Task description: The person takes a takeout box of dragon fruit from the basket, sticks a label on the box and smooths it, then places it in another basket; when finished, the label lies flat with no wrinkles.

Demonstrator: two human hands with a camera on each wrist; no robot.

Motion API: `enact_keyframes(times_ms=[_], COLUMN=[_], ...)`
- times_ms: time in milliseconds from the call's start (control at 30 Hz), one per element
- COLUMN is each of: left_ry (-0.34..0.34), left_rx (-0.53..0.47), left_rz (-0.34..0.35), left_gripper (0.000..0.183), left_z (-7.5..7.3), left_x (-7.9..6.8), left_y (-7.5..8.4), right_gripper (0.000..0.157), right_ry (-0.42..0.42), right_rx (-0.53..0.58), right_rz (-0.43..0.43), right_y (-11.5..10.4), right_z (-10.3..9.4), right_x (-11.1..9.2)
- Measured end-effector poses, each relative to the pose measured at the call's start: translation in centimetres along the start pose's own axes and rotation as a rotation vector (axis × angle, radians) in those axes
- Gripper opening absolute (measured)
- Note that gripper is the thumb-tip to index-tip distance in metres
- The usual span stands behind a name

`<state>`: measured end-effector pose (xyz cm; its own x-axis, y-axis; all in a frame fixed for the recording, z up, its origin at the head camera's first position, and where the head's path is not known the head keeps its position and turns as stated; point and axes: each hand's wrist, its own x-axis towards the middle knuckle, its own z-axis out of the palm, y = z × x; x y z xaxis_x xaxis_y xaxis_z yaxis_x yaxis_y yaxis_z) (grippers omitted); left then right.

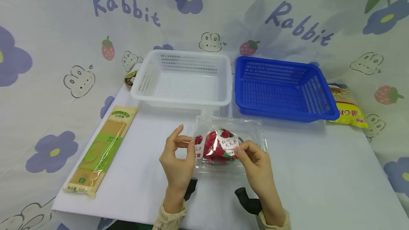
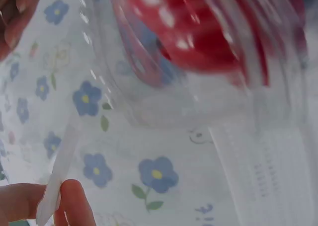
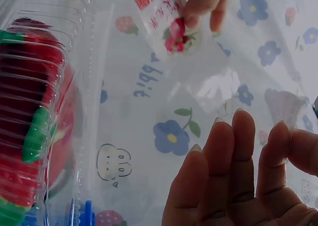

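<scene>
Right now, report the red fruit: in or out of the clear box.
In: all three views show the red fruit through the clear box.

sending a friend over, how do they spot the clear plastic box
Far across the table stand a white basket and a blue basket. Before the gap between them lies the clear plastic box. Unlike both baskets, it is see-through, with red contents.
</scene>
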<state>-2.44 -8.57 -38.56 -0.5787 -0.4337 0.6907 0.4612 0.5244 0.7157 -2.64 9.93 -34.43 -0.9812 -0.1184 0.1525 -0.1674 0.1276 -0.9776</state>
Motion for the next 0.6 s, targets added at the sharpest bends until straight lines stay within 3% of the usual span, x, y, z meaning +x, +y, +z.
enact_keyframes(times_ms=[233, 600], left_ry=[0.016, -0.039], left_rx=[0.09, 0.207], left_rz=[-0.207, -0.322], left_gripper=[0.044, 0.044], left_z=[-1.6, -2.5], left_x=[0.7, 0.4], left_y=[-1.0, -4.2], right_gripper=[0.016, 0.018], right_ry=[0.029, 0.071], right_rx=[-0.018, -0.071], right_rz=[0.046, 0.118], right_y=[-0.1, 0.3], right_z=[0.2, -0.4], right_x=[0.2, 0.5])
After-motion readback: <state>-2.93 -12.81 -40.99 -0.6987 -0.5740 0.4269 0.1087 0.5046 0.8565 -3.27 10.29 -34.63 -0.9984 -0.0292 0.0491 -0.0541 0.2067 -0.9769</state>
